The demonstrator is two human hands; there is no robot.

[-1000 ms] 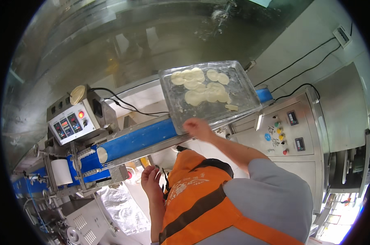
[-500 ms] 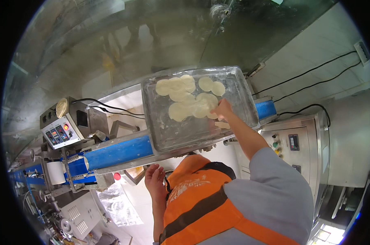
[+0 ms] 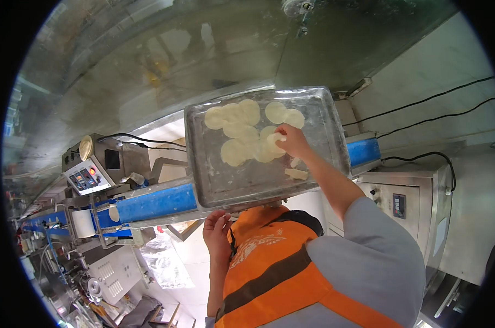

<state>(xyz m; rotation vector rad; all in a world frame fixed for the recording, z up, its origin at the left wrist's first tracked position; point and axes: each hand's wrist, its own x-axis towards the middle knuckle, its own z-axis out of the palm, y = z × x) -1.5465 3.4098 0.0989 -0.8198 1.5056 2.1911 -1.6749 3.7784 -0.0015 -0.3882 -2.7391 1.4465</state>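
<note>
Thin pale dough rounds (image 3: 239, 131) lie overlapping on a large floured metal tray (image 3: 225, 183). My right hand (image 3: 294, 142) reaches over the tray from the front right. Its fingers pinch the edge of a dough round (image 3: 273, 145) at the right end of the lower cluster. Two other rounds (image 3: 284, 113) overlap behind the hand. A folded strip of dough (image 3: 296, 174) lies near my right forearm. My left hand (image 3: 217, 229) hangs by the tray's front edge with fingers curled in and nothing visible in them.
The tray rests across a blue conveyor belt (image 3: 157, 203), which shows again at the right. A control box (image 3: 89, 172) with a lit red button stands left. One dough round (image 3: 114, 213) sits on the belt. A steel cabinet (image 3: 384, 202) is at right; cables run along the wall.
My right hand has shifted slightly left and back, onto the dough round's edge. My left hand has risen toward the tray's front edge, its fingers curling in. The view has shifted a little.
</note>
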